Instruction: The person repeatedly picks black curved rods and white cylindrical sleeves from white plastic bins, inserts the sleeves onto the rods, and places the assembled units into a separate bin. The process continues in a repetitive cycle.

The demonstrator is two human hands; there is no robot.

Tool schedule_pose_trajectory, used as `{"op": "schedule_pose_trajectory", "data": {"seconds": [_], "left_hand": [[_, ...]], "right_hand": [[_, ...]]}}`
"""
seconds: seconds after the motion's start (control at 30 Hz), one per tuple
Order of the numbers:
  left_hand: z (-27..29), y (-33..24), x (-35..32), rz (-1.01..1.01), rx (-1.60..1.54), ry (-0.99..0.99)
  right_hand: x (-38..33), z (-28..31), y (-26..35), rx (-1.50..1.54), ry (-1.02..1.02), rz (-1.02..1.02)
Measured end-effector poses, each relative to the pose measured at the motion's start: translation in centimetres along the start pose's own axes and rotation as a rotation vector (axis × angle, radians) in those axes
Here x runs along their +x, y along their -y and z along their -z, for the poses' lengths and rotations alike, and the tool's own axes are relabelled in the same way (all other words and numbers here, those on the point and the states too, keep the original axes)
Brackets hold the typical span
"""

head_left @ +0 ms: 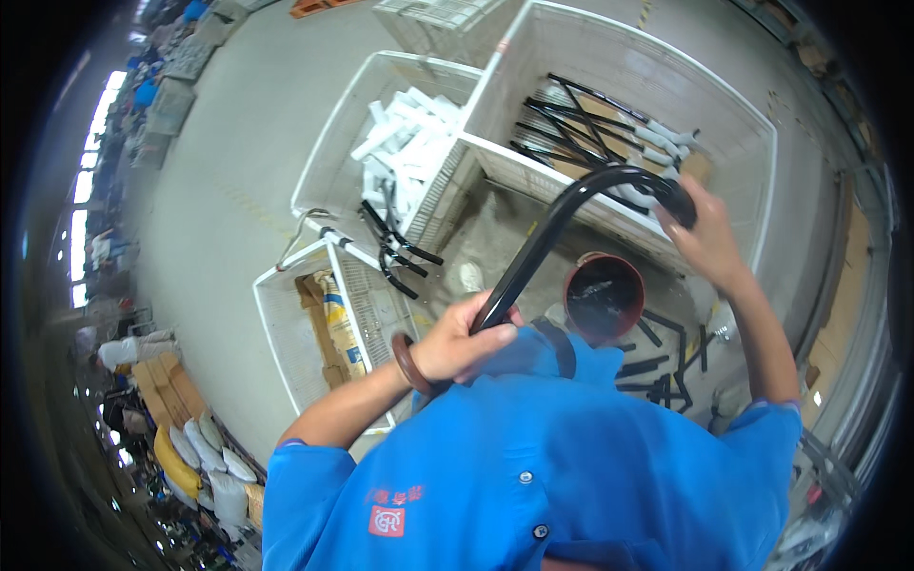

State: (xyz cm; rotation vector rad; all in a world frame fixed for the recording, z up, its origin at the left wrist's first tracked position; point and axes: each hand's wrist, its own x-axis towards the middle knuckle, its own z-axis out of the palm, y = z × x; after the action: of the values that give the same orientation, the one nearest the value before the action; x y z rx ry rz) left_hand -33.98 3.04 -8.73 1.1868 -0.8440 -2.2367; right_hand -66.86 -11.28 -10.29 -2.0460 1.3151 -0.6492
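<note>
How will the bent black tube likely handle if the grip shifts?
The bent black tube is probably stiff, showing no sag between the left hand and the right hand. Its glossy surface may feel slippery. Its bend could make it twist in a one-handed hold.

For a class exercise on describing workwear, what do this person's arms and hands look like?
The left hand and right hand are bare, without gloves. A thick brown bangle circles the left wrist; none shows on the right. Blue short sleeves leave the forearms bare.
</note>
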Motion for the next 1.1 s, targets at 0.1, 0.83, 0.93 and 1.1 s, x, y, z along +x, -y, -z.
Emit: {"op": "schedule_pose_trajectory", "data": {"seconds": [0.1,0.83,0.93,1.1], "left_hand": [[0.9,1.1,0.5,-0.208,0.182,-0.13],[41.2,7.4,-2.6,-0.024,-0.297,-0.61],[43.9,12.4,-4.5,0.081,-0.43,-1.041],[43.1,18.3,-5.8,0.12,-0.467,-1.372]], "right_hand": [[5.2,1.1,2.7,-0.151,0.144,0.058],[40.5,-41.2,14.7,-0.289,0.334,0.947],[46.5,-47.5,6.6,-0.377,0.279,0.518],[50.2,-65.5,-9.1,-0.767,0.884,0.332]]}}
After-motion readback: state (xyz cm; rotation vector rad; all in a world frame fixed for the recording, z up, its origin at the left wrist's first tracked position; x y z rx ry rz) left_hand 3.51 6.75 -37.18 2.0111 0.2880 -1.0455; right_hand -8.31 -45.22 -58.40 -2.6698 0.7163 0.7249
